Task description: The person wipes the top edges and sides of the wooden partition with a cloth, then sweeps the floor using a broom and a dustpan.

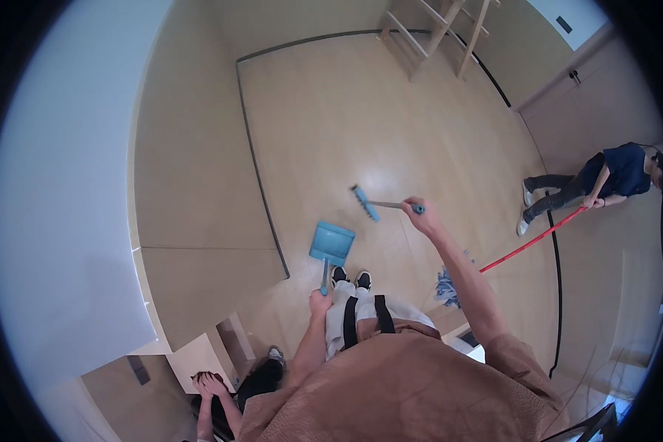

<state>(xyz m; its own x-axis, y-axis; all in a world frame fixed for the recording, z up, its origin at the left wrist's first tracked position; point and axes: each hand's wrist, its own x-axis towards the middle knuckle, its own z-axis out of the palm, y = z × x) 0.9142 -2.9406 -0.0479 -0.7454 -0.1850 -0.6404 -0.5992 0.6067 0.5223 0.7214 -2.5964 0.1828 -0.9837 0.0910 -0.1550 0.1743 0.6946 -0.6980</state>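
My left hand point(319, 303) is closed round the handle of a blue dustpan point(332, 243), whose pan is out in front of my shoes, low over or on the floor; I cannot tell which. Gripped in my right hand point(421, 214) is the grey handle of a broom, and its blue head point(365, 203) points ahead and left, a little beyond the dustpan and apart from it. Too little detail shows to make out any dirt near the bristles.
To the right a person point(617, 177) holds a red-handled mop point(530, 245) with a blue-and-white head point(447, 289) near my right arm. Another person's hands point(211, 384) rest by a pale box-like furnishing point(202, 361) at lower left. A wooden ladder-like frame point(438, 33) stands far back.
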